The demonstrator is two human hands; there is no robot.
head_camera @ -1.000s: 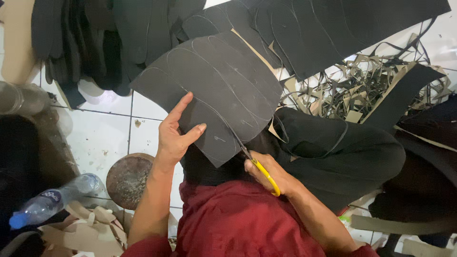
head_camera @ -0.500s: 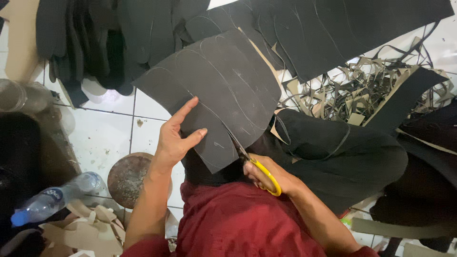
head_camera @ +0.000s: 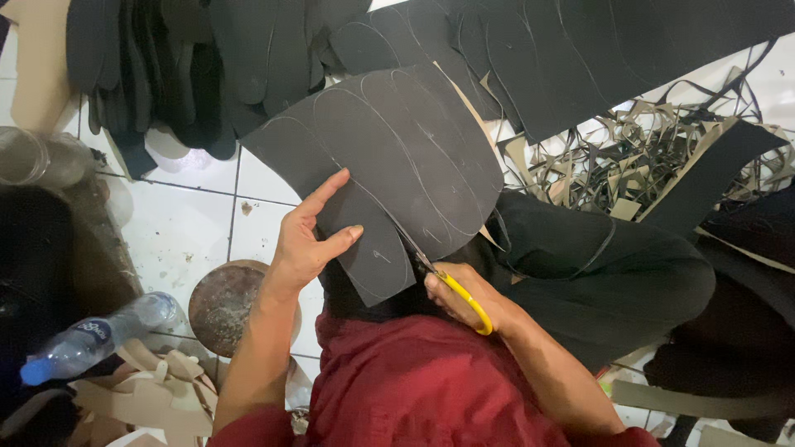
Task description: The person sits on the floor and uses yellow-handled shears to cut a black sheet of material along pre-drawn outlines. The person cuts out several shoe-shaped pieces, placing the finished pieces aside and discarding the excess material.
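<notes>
Scissors [head_camera: 454,285], gripped in the right hand [head_camera: 464,298], have cut further into the sheet [head_camera: 397,157] that the left hand [head_camera: 310,240] pinches.

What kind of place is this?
Probably a small shoemaking workshop, worked on the floor: a dark sheet marked with sole outlines, a stack of cut soles, and trimmed scraps on the tiles.
</notes>
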